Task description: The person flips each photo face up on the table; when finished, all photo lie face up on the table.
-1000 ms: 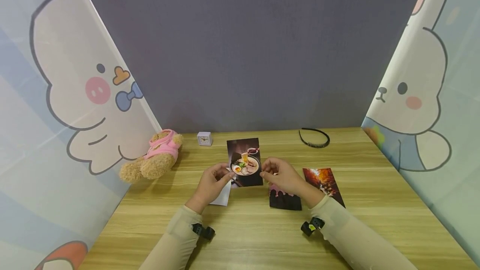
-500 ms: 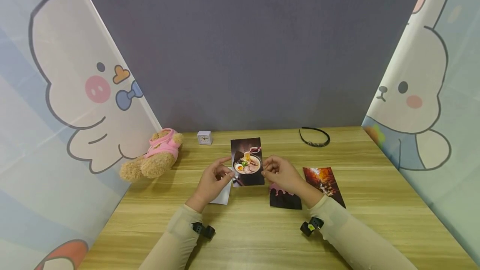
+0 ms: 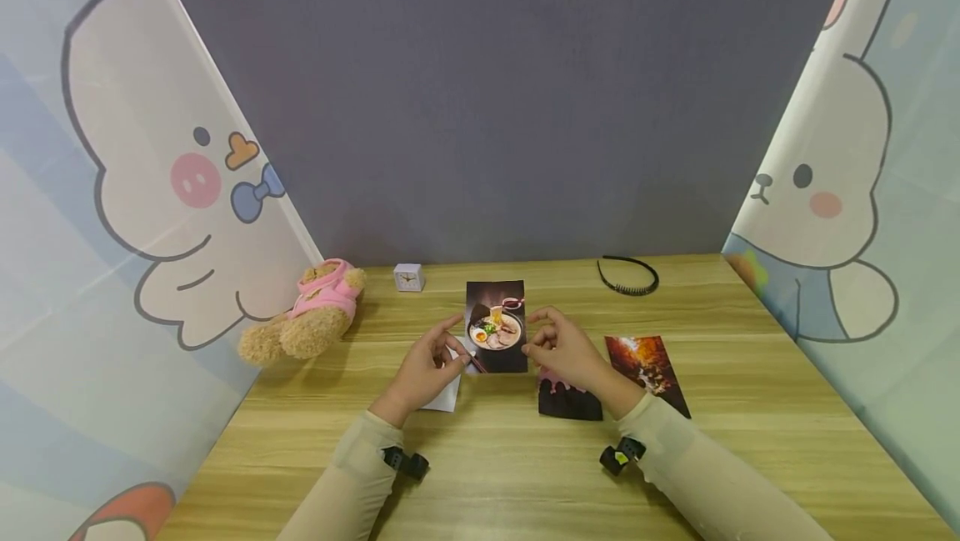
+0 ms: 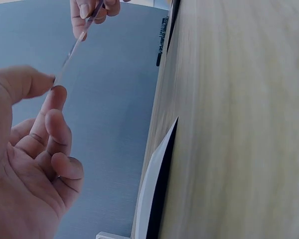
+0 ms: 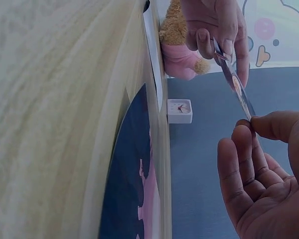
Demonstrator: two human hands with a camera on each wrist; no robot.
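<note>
A photo card showing a bowl of ramen is held upright above the table, its picture facing the head camera. My left hand pinches its left edge between thumb and fingertip. On the opposite edge, my right hand pinches it the same way. Both wrist views show the card nearly edge-on, spanning the two hands. Beneath the left hand lies a white card, partly covered by it. A black card with pink drips lies below the right hand, its upper part hidden.
A card with an orange-red autumn scene lies right of the right hand, partly behind the forearm. At the back are a small white clock and a black toothed headband. A teddy bear in pink lies at the left wall.
The ramen card has shifted slightly right and stands straighter. Both hands keep their pinch on its edges, and the right hand's upper fingers have lifted a little. Other things stay put.
</note>
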